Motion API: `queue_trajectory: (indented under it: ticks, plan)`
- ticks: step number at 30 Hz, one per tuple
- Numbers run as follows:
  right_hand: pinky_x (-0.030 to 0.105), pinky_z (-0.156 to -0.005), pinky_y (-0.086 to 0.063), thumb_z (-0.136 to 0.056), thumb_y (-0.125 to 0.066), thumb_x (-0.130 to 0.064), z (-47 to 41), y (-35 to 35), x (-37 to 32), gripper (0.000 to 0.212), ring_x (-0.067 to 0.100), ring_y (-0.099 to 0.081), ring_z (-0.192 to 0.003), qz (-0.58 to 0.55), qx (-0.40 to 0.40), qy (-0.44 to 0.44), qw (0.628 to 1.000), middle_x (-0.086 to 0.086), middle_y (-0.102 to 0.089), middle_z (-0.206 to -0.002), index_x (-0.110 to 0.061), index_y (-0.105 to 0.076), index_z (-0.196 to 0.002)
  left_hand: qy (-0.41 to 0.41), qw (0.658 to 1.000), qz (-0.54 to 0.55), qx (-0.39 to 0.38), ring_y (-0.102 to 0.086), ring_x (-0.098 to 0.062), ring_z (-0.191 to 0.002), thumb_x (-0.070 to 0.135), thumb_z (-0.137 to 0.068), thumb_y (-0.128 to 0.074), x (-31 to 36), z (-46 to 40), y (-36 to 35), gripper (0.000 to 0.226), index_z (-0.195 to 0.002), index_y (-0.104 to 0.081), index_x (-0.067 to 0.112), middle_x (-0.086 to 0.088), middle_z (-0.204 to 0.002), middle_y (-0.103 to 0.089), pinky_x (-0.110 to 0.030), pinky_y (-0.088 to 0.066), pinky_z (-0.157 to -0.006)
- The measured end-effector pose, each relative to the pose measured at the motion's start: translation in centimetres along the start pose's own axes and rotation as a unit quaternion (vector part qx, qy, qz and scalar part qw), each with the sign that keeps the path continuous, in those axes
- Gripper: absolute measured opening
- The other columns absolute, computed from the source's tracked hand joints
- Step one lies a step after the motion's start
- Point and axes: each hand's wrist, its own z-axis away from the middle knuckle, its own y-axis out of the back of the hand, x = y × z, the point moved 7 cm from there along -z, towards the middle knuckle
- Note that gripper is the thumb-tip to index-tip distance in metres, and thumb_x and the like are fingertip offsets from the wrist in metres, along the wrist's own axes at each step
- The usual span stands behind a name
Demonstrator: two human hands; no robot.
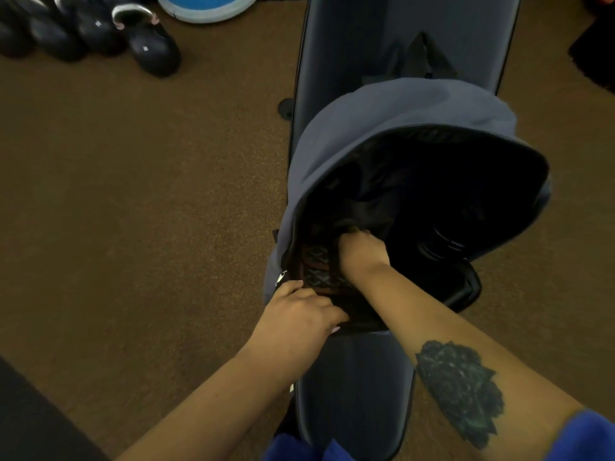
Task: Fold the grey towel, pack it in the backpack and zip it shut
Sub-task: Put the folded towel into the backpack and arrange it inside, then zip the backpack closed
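Reaching into the backpack [382, 128], the right hand [361, 251] is curled on dark soft cloth; its rim is gripped by the left hand [299, 314]; limp fabric is best bunched

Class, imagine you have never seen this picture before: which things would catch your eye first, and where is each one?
First comes the wide-open grey-blue backpack lying on a dark padded bench in the middle, its inside almost black. The right hand reaches deep into it, while the left hand grips the near edge of the opening. A dark flower tattoo on the right forearm stands out at lower right, and dumbbells sit on the brown floor at top left.
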Motion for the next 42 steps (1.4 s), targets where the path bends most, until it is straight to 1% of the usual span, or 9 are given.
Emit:
queue_trajectory:
  ticks: [5,10,16,21,26,31,35,38,42]
  plan:
    - [0.035,-0.088,-0.047,-0.092,-0.045,-0.006,0.7,-0.4,0.7,0.031,0.030,-0.056,-0.113,-0.033,-0.046,-0.004,0.998,0.015,-0.057,-0.126,-0.006,-0.058,-0.120,0.007,1.000,0.004,0.019,-0.067,-0.006,-0.069,0.032,-0.060,-0.083,-0.2,0.0,-0.1,0.024,-0.080,-0.072,0.038,0.018,-0.069,-0.068,-0.033,-0.052,-0.082]
    - [0.034,-0.082,-0.050,-0.088,-0.060,-0.028,3.2,1.7,2.2,0.031,0.030,-0.061,-0.105,-0.117,-0.015,0.004,0.993,0.010,-0.064,-0.117,-0.019,-0.062,-0.117,0.060,0.998,0.033,-0.012,-0.050,-0.010,-0.123,0.039,-0.093,-0.049,-0.7,-0.2,0.8,0.041,-0.134,-0.048,0.032,0.010,-0.126,-0.060,-0.030,-0.022,-0.112]
    - [0.031,-0.072,-0.051,-0.089,-0.057,-0.027,9.5,7.3,7.8,0.017,0.021,-0.064,-0.089,-0.249,0.228,-0.034,0.941,0.000,-0.068,-0.100,-0.024,-0.067,-0.103,0.132,0.977,0.110,0.127,-0.055,-0.012,-0.103,0.040,-0.085,-0.053,-2.0,0.9,3.0,0.030,-0.109,-0.061,0.024,0.005,-0.105,-0.061,-0.034,-0.044,-0.093]
    - [0.043,-0.074,-0.053,-0.089,-0.055,-0.017,15.4,7.1,13.6,0.014,0.020,-0.061,-0.079,-0.372,0.311,-0.173,0.857,-0.001,-0.061,-0.088,-0.024,-0.054,-0.102,0.360,0.870,0.202,0.268,-0.034,-0.018,-0.109,0.026,-0.078,-0.072,-4.0,3.9,2.4,0.045,-0.110,-0.046,0.009,-0.014,-0.119,-0.040,-0.033,-0.034,-0.089]
    - [0.048,-0.081,-0.050,-0.083,-0.052,0.000,17.9,3.5,16.0,0.034,0.026,-0.055,-0.093,-0.485,0.251,-0.289,0.786,0.008,-0.050,-0.110,-0.015,-0.044,-0.111,0.494,0.685,0.497,0.197,-0.047,-0.023,-0.115,0.045,-0.089,-0.052,-4.3,5.8,-1.8,0.060,-0.135,-0.030,0.013,-0.009,-0.129,-0.042,-0.038,-0.040,-0.096]
    - [0.043,-0.098,-0.043,-0.080,-0.057,0.009,16.9,-1.3,14.4,0.075,0.032,-0.040,-0.129,-0.657,0.093,-0.311,0.681,0.010,-0.032,-0.147,-0.013,-0.026,-0.145,0.462,0.739,0.480,0.103,-0.057,-0.022,-0.109,0.046,-0.092,-0.047,-3.2,6.5,-2.8,0.045,-0.126,-0.051,0.017,-0.001,-0.114,-0.060,-0.028,-0.044,-0.084]
    - [0.031,-0.080,-0.040,-0.088,-0.055,0.002,17.5,-1.8,13.3,0.045,0.020,-0.051,-0.104,-0.692,0.023,-0.305,0.654,0.006,-0.054,-0.118,-0.006,-0.046,-0.131,0.461,0.743,0.477,0.088,-0.063,-0.019,-0.094,0.038,-0.091,-0.054,-4.0,7.3,-3.0,0.005,-0.090,-0.054,0.033,0.009,-0.090,-0.062,-0.031,-0.050,-0.073]
    - [0.027,-0.066,-0.043,-0.088,-0.060,-0.009,18.5,-2.2,13.7,0.032,0.016,-0.055,-0.086,-0.684,0.023,-0.316,0.658,0.007,-0.058,-0.106,-0.002,-0.053,-0.119,0.473,0.734,0.476,0.104,-0.062,-0.018,-0.089,0.036,-0.091,-0.055,-4.0,7.8,-2.1,0.015,-0.102,-0.055,0.026,0.003,-0.095,-0.064,-0.034,-0.050,-0.072]
    - [0.037,-0.075,-0.048,-0.084,-0.065,-0.015,20.4,-0.9,14.3,0.030,0.027,-0.059,-0.092,-0.709,0.046,-0.336,0.618,0.013,-0.062,-0.111,-0.003,-0.056,-0.111,0.498,0.673,0.532,0.125,-0.063,-0.022,-0.087,0.030,-0.089,-0.056,-4.0,8.0,-1.0,0.040,-0.125,-0.049,0.016,-0.010,-0.114,-0.064,-0.029,-0.048,-0.058]
